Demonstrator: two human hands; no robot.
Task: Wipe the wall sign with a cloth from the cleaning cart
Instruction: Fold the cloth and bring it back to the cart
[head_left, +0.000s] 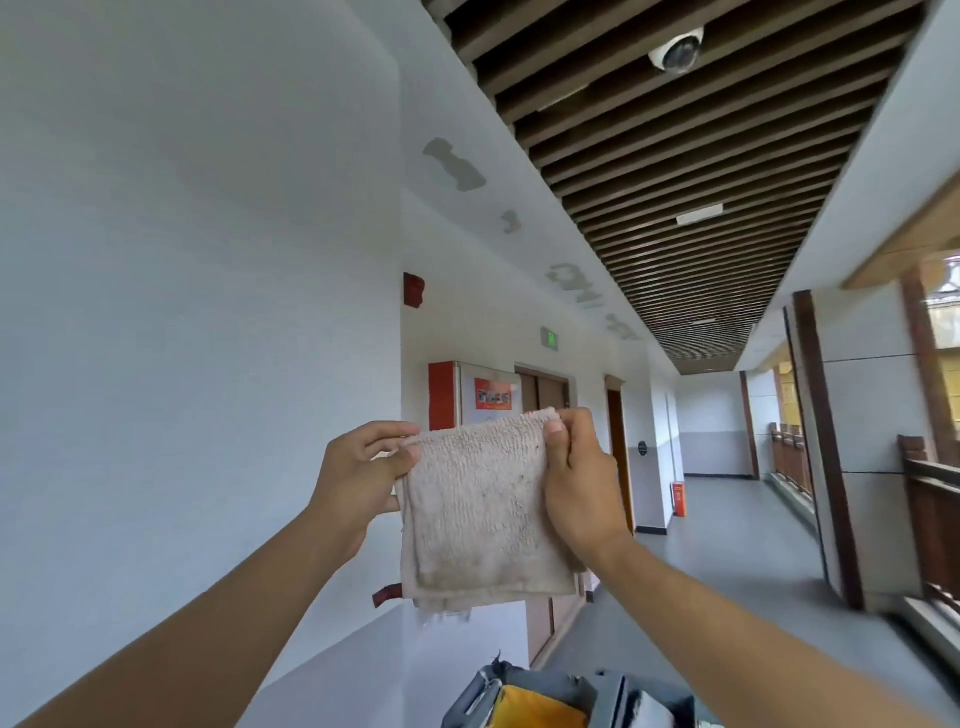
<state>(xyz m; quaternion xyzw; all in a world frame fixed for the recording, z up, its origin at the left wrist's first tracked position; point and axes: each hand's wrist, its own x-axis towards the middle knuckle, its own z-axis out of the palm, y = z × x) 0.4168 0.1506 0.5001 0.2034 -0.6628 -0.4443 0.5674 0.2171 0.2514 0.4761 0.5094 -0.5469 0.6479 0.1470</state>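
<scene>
A folded beige terry cloth (480, 514), soiled in places, hangs in front of me at chest height. My left hand (358, 478) pinches its top left corner and my right hand (576, 483) grips its top right edge, thumb on the front. The top of the grey cleaning cart (550, 699), with a yellow bag in it, shows at the bottom edge below the cloth. On the wall behind the cloth is a white panel with an orange sign (493, 397), its lower part hidden by the cloth.
A white wall (182, 312) fills the left side. A green exit sign (549, 339) and a red alarm box (413, 290) hang on the wall ahead. The corridor floor (727, 545) runs away to the right, past wooden doors, a railing and a dark post.
</scene>
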